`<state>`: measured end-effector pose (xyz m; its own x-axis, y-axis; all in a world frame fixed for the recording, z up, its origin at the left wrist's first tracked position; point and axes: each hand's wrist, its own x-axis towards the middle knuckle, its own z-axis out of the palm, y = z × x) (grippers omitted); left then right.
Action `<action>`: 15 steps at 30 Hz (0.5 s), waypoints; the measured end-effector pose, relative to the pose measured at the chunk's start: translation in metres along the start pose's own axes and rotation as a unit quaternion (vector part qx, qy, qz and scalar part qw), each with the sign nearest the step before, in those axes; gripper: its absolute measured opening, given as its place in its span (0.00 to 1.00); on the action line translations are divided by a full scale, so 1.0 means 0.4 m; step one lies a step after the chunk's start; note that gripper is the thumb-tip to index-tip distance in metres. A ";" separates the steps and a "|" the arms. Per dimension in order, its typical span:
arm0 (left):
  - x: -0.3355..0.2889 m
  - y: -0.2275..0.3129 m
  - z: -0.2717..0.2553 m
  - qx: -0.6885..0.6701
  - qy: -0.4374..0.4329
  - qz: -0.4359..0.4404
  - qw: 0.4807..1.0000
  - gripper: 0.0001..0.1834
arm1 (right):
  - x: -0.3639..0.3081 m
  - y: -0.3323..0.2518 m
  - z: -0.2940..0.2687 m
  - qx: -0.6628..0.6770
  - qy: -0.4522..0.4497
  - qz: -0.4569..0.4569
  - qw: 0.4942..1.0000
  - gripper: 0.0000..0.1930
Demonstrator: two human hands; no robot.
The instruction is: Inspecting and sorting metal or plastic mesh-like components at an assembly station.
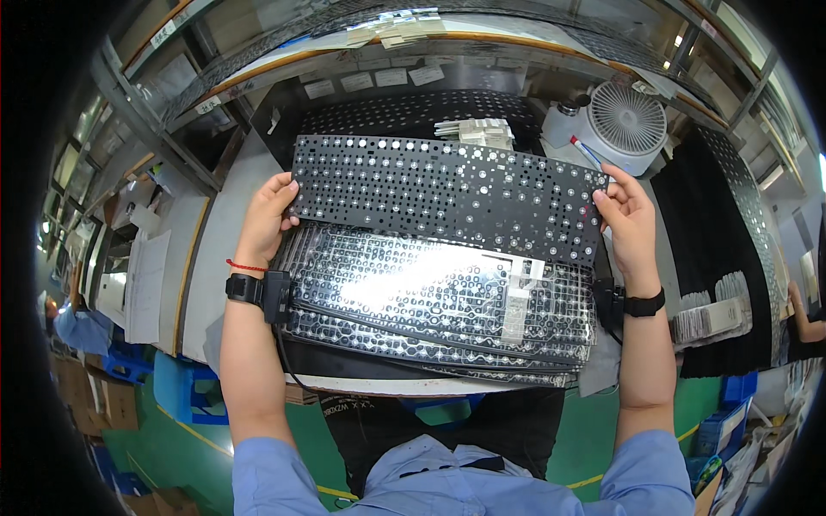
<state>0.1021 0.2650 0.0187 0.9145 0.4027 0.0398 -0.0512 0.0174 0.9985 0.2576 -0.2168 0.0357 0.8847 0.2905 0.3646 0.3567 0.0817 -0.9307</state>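
Observation:
I hold a long black perforated sheet (447, 196), dotted with small round holes and pads, by both of its short ends. My left hand (267, 215) grips its left end, and my right hand (626, 215) grips its right end. The sheet hangs level just above a stack of similar sheets wrapped in shiny clear plastic (430, 301) on the bench in front of me. Both wrists wear black bands, and a cable runs from the left one.
A white desk fan (626, 120) stands at the back right, with a small pile of pale strips (477, 131) beside it. Black perforated panels (731, 249) lean at the right. Another person in blue (73, 327) works at far left. Blue crates (731, 421) sit on the green floor.

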 end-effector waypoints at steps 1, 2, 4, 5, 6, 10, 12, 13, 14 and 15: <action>0.006 -0.009 -0.010 -0.017 -0.003 0.007 1.000 0.10 | -0.001 -0.002 0.000 0.006 0.000 -0.003 1.000 0.22; 0.009 -0.011 -0.014 -0.033 -0.007 0.014 0.999 0.10 | -0.001 -0.007 0.000 0.012 -0.001 -0.007 1.000 0.21; 0.013 -0.011 -0.026 -0.062 0.001 0.020 0.998 0.10 | -0.004 -0.023 0.004 0.022 0.001 0.002 1.000 0.21; 0.013 -0.009 -0.033 -0.076 0.006 0.023 0.997 0.10 | -0.007 -0.034 0.011 0.028 0.002 0.014 1.000 0.21; 0.017 -0.015 -0.047 -0.090 0.014 0.021 0.996 0.11 | -0.008 -0.039 0.015 0.034 0.003 0.025 0.999 0.21; 0.018 -0.007 -0.015 -0.141 0.088 0.036 0.985 0.16 | -0.006 -0.034 0.011 -0.026 -0.026 0.076 0.996 0.17; 0.013 0.004 0.002 -0.158 0.111 0.048 0.980 0.19 | -0.007 -0.024 -0.001 -0.062 -0.078 0.095 0.991 0.14; 0.013 0.004 0.002 -0.164 0.102 0.050 0.980 0.20 | -0.009 -0.023 -0.005 -0.097 -0.114 0.110 0.983 0.13; 0.011 0.005 0.000 -0.170 0.094 0.053 0.980 0.21 | -0.012 -0.022 -0.008 -0.133 -0.150 0.126 0.972 0.13; 0.012 0.001 -0.009 -0.157 0.079 0.046 0.983 0.21 | -0.015 -0.021 -0.009 -0.168 -0.186 0.141 0.958 0.13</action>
<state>0.1050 0.2704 0.0191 0.8275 0.5529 0.0980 -0.2745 0.2461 0.9295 0.2504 -0.2227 0.0413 0.8135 0.5815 0.0058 0.2512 -0.3425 -0.9053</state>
